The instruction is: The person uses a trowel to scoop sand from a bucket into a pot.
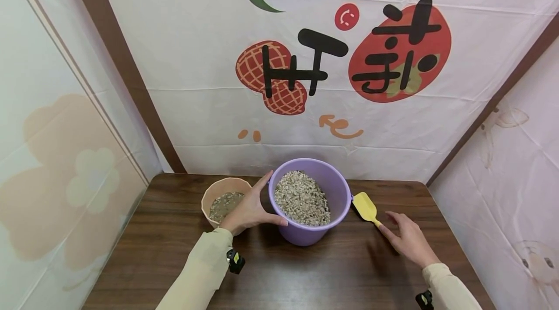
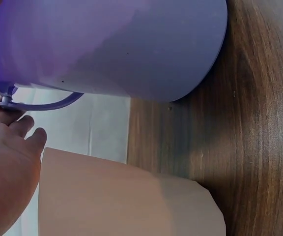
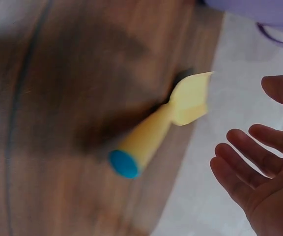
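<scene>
Tabletop (image 1: 314, 271), left hand (image 1: 250, 210) wide against purple bucket (image 1: 301, 236)

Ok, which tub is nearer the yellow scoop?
The purple tub. It stands right beside the scoop, while the peach tub is over on the purple one's other side.

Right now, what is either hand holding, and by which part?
Nothing is clearly gripped. The left hand rests spread against the purple bucket's rim, on its left side; the right hand is open beside the yellow scoop, not holding it.
</scene>
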`<state>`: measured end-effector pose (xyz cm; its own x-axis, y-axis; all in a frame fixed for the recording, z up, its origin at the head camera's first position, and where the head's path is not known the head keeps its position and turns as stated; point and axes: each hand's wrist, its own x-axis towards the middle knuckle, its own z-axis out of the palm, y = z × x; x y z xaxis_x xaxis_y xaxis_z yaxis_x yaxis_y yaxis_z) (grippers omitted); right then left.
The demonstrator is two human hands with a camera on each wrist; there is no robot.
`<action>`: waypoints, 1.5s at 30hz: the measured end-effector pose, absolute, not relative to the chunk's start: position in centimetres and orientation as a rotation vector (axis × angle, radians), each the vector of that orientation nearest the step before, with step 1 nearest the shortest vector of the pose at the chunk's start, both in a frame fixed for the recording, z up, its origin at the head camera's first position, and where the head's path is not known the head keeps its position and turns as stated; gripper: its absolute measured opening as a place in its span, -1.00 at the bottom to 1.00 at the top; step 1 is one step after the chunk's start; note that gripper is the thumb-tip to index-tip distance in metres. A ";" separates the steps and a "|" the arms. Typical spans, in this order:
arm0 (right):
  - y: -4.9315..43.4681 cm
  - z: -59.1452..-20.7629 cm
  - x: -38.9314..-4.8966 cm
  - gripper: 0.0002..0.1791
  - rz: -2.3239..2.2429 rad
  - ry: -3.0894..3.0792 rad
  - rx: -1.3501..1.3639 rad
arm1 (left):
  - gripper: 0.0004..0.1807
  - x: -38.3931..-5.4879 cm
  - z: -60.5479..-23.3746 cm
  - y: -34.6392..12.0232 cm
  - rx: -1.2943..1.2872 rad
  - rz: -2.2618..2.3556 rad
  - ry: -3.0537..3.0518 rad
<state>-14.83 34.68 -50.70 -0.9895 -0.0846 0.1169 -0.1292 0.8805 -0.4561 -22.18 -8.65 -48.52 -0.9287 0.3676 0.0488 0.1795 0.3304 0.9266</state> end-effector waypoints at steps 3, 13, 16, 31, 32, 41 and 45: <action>35.3 -51.7 -14.8 -0.35 0.691 -3.009 0.116 | 0.56 -22.2 -48.6 -8.7 0.499 1.647 2.420; 37.5 -55.4 -15.3 -0.35 0.581 -3.084 -0.008 | 0.53 -22.0 -48.6 -8.7 0.503 1.648 2.420; 37.9 -56.1 -15.5 -0.30 0.591 -3.106 -0.053 | 0.53 -22.0 -48.6 -8.8 0.506 1.655 2.422; 38.0 -57.3 -16.4 -0.36 0.533 -3.134 -0.103 | 0.52 -22.0 -48.6 -8.8 0.507 1.664 2.401; 37.9 -57.3 -16.3 -0.40 0.536 -3.128 -0.097 | 0.52 -22.0 -48.6 -8.8 0.506 1.665 2.401; 37.9 -57.2 -16.1 -0.70 0.587 -3.095 -0.095 | 0.52 -22.0 -48.5 -8.9 0.506 1.660 2.397; 38.1 -56.9 -15.9 -0.68 0.665 -3.078 -0.116 | 0.54 -22.0 -48.4 -8.9 0.503 1.639 2.408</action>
<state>-15.94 38.07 -56.91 -0.9973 0.0699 -0.0246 0.0738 0.9083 -0.4117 -21.99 -8.92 -48.38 -0.9253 0.3773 0.0370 0.1729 0.3331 0.9269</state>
